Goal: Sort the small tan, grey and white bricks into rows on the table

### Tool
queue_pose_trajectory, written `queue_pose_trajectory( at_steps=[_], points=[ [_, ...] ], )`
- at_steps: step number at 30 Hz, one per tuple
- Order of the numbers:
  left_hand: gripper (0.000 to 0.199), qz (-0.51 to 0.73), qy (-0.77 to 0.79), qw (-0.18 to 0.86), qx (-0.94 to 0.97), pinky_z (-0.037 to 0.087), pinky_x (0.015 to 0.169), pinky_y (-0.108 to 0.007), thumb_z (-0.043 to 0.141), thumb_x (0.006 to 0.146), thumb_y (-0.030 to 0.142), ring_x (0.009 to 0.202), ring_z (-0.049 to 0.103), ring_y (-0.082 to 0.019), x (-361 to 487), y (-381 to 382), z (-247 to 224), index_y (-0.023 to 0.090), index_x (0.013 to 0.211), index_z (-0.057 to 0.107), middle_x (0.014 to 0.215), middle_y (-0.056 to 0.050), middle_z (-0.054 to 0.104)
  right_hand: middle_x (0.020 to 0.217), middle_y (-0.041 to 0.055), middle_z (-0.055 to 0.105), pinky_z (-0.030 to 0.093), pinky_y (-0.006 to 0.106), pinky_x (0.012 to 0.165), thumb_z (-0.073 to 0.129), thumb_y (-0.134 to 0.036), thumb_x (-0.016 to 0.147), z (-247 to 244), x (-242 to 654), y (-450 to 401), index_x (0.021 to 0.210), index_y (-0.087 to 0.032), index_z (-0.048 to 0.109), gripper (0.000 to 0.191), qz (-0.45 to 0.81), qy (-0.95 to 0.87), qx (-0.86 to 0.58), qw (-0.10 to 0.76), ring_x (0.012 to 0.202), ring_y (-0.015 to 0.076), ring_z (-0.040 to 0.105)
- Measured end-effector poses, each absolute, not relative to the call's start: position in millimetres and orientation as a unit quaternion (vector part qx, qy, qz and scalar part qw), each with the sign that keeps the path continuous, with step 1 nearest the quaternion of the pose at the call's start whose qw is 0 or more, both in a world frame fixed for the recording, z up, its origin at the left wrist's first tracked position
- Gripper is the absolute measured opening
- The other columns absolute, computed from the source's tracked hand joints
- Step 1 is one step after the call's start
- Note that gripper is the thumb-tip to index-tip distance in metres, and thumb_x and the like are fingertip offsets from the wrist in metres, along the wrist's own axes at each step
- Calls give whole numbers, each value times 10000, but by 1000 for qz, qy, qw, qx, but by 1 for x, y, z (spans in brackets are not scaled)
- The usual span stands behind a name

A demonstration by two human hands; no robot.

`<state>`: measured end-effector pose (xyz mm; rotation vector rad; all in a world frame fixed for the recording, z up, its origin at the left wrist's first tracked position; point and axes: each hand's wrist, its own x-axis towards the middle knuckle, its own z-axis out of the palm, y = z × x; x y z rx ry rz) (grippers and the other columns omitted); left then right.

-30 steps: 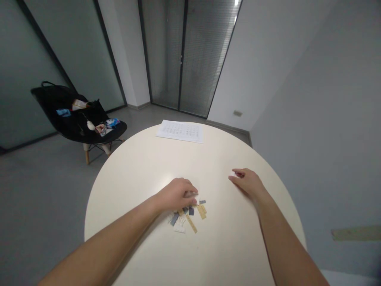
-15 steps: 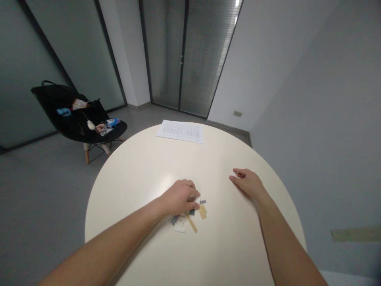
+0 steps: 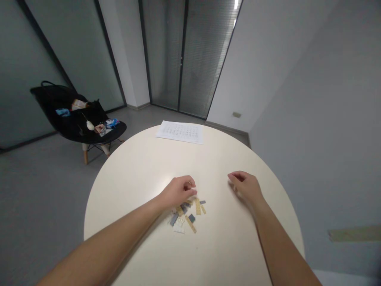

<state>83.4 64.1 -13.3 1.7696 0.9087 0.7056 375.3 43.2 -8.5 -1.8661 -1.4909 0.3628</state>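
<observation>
Just above a small heap of flat building-brick pieces, my left hand has its thumb and fingertips drawn close together. A pale spot shows at the fingertips, too small to tell as a piece or the tabletop. The heap holds a tan plate, a long tan strip, a dark grey piece, white pieces and several others, some partly hidden by the hand. To the right, over the bare tabletop, my right hand is closed in a pinch; what it holds, if anything, is hidden.
The round white table fills the middle. A printed sheet of paper lies at its far edge. Beyond the table, to the left, a black chair carries a bag and small items. Walls and a glass door stand behind.
My left hand has moved up and slightly left off the heap, uncovering more pieces, which lie more spread. The right hand's thumb and fingers have come together.
</observation>
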Motion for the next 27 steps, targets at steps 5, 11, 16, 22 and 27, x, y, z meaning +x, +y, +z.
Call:
queue_pose_trajectory(
  at_steps=[5,11,16,22,27],
  points=[
    [276,359,382,591,613,392,536,-215,656,796,337,566,591,-119,84,68,-11,152,995,605,672,-15,698,763,70,730,495,317,634,673,-482,750,6,324,32,813,-184,737,312,232,-613,-638,406,669,193,636],
    [461,364,376,600,605,481,686,-276,656,804,389,735,676,-179,85,67,-7,121,1178,620,786,-84,751,734,48,724,462,285,563,706,-478,728,1,285,29,895,-183,754,342,352,-619,-579,397,611,160,594],
    [421,360,391,597,601,467,620,-264,661,792,419,681,659,-170,87,66,-8,129,1096,667,806,-92,754,747,40,734,462,283,582,703,-452,736,-2,285,29,840,-199,761,279,362,-626,-571,388,630,162,601],
    [350,361,382,599,604,417,549,-222,651,808,379,600,613,-125,88,65,-9,136,1060,661,796,-79,751,697,23,708,432,267,561,682,-440,761,1,281,30,796,-199,755,254,364,-634,-567,379,603,146,566],
    [278,373,373,581,620,467,621,-244,662,800,362,676,639,-144,89,65,-12,151,981,672,786,-51,732,676,20,689,430,267,565,680,-447,760,4,279,29,747,-188,728,263,374,-633,-560,382,594,142,551]
  ],
)
